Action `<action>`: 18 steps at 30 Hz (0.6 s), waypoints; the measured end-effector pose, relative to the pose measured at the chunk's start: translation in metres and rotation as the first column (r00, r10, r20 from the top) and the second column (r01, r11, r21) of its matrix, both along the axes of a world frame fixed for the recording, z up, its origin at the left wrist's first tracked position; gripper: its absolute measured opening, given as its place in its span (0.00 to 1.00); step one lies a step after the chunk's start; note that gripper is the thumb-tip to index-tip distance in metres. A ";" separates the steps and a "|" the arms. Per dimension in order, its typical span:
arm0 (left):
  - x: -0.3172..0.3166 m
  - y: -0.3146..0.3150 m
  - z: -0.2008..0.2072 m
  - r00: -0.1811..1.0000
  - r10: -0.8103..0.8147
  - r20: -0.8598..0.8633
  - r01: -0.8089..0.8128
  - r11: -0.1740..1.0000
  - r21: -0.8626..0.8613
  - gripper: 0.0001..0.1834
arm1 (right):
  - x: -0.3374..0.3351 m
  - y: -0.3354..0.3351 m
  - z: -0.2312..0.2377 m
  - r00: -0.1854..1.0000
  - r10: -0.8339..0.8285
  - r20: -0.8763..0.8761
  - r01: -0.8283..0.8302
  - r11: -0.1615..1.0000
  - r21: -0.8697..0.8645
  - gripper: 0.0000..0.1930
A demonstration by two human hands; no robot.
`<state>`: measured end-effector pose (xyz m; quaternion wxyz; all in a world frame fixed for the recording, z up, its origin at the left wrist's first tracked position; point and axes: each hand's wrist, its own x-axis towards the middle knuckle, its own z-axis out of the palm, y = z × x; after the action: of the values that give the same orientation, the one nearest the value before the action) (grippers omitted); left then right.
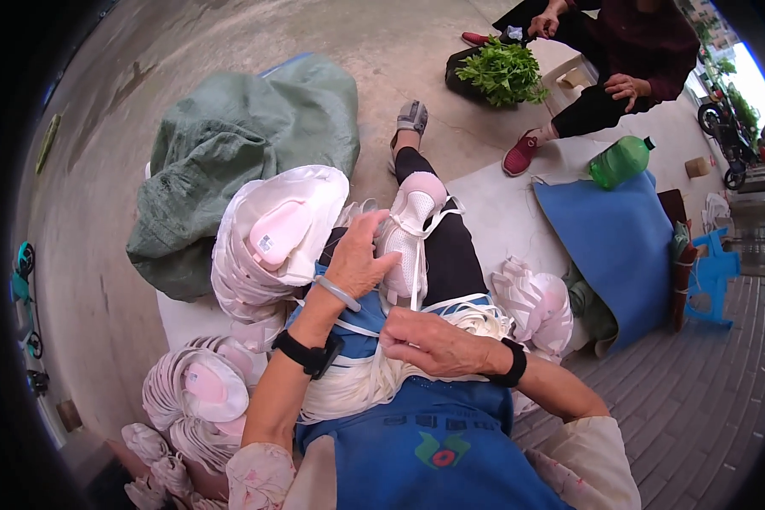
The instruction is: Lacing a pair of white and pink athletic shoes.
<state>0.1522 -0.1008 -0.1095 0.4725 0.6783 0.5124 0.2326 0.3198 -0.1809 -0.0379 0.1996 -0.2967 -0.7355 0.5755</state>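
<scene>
A white mesh shoe (406, 242) with a pale pink toe lies along my thigh, toe pointing away from me, a loose white lace crossing its upper. Beside its left edge is my left hand (359, 262), thumb and fingers apart, the thumb at the shoe's side. My right hand (438, 342) is closed just below the shoe's near end, pinching a white shoelace (415, 293) that runs down from the shoe. Its fingertips are partly hidden. A thick bundle of white laces (357, 387) lies across the blue apron (416, 442) on my lap.
Stacked white-and-pink shoe uppers (280, 234) stand at my left, with another bundle (204, 387) nearer me and more uppers (535, 306) at my right. A green woven sack (246, 127) lies beyond. Opposite sits a person (646, 51) near leafy greens (503, 72) and a green bottle (620, 161).
</scene>
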 end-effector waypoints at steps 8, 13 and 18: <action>0.014 0.006 -0.008 0.998 -0.019 -0.058 0.029 0.987 0.161 0.24 | 0.005 0.058 -0.046 0.728 -0.580 0.365 0.445 0.805 0.392 0.09; 0.014 0.013 -0.019 0.997 -0.003 -0.081 0.018 0.981 0.191 0.21 | -0.007 0.070 -0.057 0.600 -0.661 0.451 0.455 0.745 0.488 0.11; 0.030 0.010 -0.022 0.953 0.077 -0.293 -0.002 0.969 0.247 0.18 | -0.012 0.075 -0.065 0.498 -0.729 0.470 0.499 0.684 0.533 0.13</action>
<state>0.1823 -0.0904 -0.1311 0.2976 0.7480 0.5593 0.1975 0.3076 -0.1063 -0.1029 0.1715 -0.6845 -0.6822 0.1914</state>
